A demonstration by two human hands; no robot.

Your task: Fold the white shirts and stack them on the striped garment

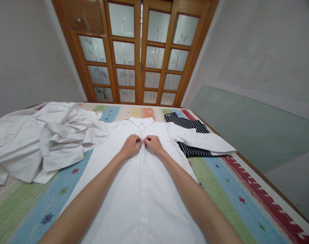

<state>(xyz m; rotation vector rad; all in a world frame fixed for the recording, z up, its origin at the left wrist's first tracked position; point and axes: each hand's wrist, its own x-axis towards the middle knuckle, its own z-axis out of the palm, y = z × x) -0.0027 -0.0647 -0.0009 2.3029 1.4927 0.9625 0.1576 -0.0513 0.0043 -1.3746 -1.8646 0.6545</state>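
A white collared shirt [118, 200] lies spread face up in front of me, its collar at the far end and its button strip running down the middle. My left hand [131, 145] pinches the front placket a little below the collar. Just across from it, my right hand [153, 143] pinches the same strip from the other side, fingertips almost touching. Whatever button sits between the fingers is too small and covered to make out. The shirt's right-hand sleeve stretches outward over a folded black-and-white striped garment [195, 151].
A loose heap of white clothing [60, 135] lies on the left, against the shirt's other sleeve. Everything rests on a colourful striped cover [215, 189]. Beyond its far edge stand wooden doors with glass panes [141, 51]. A pale green panel [250, 125] lines the right wall.
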